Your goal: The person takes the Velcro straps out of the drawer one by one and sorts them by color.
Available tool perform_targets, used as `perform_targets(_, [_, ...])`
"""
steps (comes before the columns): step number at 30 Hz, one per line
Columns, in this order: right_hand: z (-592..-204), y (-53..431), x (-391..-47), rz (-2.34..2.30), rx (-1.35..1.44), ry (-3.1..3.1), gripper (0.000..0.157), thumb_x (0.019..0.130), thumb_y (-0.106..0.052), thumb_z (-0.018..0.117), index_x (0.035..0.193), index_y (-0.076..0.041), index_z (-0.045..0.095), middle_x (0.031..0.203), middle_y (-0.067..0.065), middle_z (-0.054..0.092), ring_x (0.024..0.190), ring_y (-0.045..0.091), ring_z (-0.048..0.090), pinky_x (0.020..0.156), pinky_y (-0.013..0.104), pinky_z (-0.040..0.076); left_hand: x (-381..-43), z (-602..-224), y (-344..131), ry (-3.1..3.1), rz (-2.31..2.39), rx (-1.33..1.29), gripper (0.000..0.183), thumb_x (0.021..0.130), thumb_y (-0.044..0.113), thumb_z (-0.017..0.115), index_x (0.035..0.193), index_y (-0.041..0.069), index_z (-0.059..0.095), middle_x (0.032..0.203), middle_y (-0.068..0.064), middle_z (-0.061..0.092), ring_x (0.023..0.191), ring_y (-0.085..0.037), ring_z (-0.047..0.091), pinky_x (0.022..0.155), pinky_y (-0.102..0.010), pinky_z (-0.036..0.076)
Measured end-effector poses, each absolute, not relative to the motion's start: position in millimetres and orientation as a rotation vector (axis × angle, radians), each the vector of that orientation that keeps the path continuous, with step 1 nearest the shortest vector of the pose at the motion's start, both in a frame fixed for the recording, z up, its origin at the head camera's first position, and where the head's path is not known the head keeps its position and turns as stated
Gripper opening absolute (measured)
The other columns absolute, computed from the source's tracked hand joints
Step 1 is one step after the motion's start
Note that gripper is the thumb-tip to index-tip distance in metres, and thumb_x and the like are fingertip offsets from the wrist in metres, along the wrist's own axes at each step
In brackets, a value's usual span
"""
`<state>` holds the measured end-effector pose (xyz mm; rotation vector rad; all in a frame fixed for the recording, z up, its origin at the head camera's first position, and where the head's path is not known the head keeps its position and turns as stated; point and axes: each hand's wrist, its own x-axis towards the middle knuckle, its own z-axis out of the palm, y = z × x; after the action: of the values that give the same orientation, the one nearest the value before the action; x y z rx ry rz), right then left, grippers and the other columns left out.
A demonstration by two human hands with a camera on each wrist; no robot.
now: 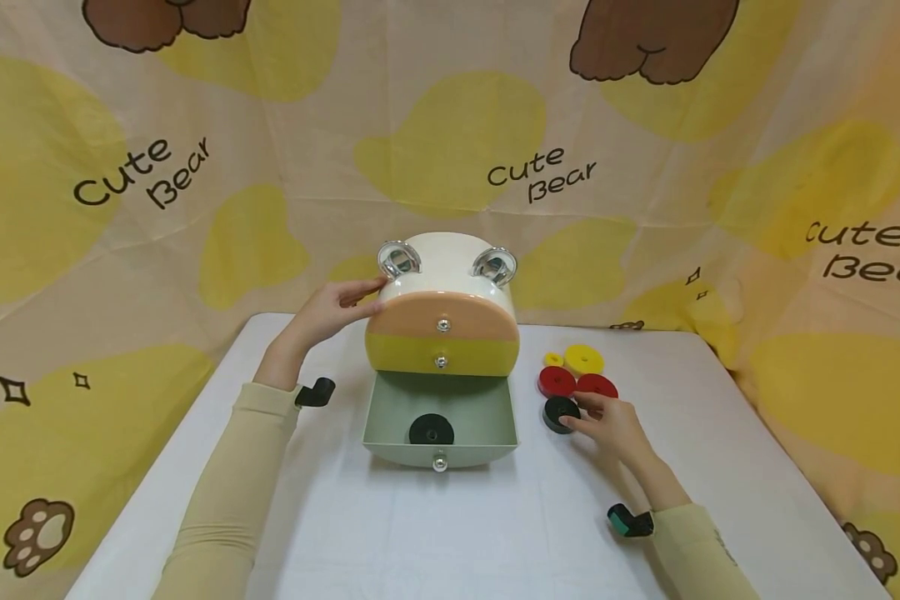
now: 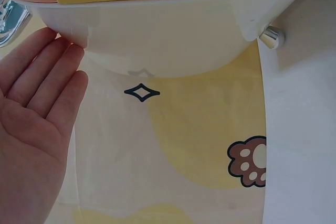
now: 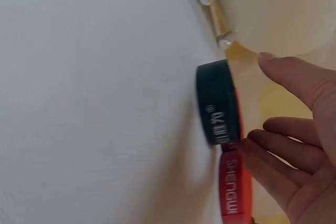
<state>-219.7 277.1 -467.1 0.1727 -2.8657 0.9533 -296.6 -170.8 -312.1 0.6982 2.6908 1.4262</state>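
A small rounded drawer box (image 1: 450, 262) with two shiny eye-like knobs stands on the table. Its green bottom drawer (image 1: 382, 417) is pulled out and holds a black tape roll (image 1: 431, 429). My left hand (image 1: 327, 312) rests against the box's upper left side; the fingers (image 2: 44, 72) lie straight along it in the left wrist view. Right of the box, my right hand (image 1: 615, 425) is spread at another black tape roll (image 3: 215, 103), thumb and fingers apart. In the right wrist view the fingertips reach its edge, and the thumb stands off it. Contact is unclear.
Behind that black roll lie two red tape rolls (image 1: 557, 382), a yellow roll (image 1: 584, 360) and a smaller yellow one (image 1: 553, 359). Orange and yellow drawers (image 1: 405, 354) above the green one are closed. A patterned cloth (image 1: 435, 150) hangs behind the white table (image 1: 450, 533).
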Motion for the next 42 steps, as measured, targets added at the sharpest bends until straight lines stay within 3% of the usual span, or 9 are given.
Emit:
perform_targets(10, [-441, 273, -204, 0.961, 0.292, -2.821, 0.045, 0.08, -0.029, 0.076, 0.116, -0.004, 0.067, 0.112, 0.014, 0.069, 0.101, 0.033, 0.067, 0.084, 0.042, 0.055, -297, -313, -171, 2.684, 1.437, 0.697, 0.052, 0.09, 0.024, 0.066, 0.137, 0.009, 0.051, 0.142, -0.01, 0.049, 0.134, -0.032, 0.042, 0.11, -0.048, 0.035])
perform_targets(25, [-407, 241, -185, 1.106, 0.438, -2.793, 0.042, 0.078, -0.028, 0.078, 0.114, -0.011, 0.067, 0.112, 0.007, 0.068, 0.103, 0.028, 0.066, 0.087, 0.042, 0.054, -296, -313, -173, 2.684, 1.428, 0.696, 0.053, 0.09, 0.027, 0.065, 0.138, 0.01, 0.05, 0.144, -0.009, 0.047, 0.135, -0.032, 0.041, 0.11, -0.05, 0.035])
perform_targets(35, [-398, 215, -190, 1.201, 0.582, -2.788, 0.042, 0.079, -0.029, 0.077, 0.115, -0.01, 0.066, 0.112, 0.007, 0.068, 0.1, 0.02, 0.068, 0.087, 0.041, 0.054, -297, -312, -172, 2.701, 1.418, 0.72, 0.051, 0.091, 0.025, 0.065, 0.137, 0.009, 0.051, 0.143, -0.01, 0.048, 0.134, -0.031, 0.042, 0.11, -0.049, 0.035])
perform_targets(42, [-401, 198, -202, 1.27, 0.685, -2.787, 0.043, 0.079, -0.027, 0.078, 0.116, -0.009, 0.066, 0.112, 0.01, 0.068, 0.102, 0.023, 0.066, 0.088, 0.042, 0.054, -296, -312, -172, 2.689, 1.43, 0.716, 0.052, 0.09, 0.024, 0.066, 0.137, 0.009, 0.051, 0.143, -0.01, 0.048, 0.135, -0.032, 0.041, 0.109, -0.05, 0.035])
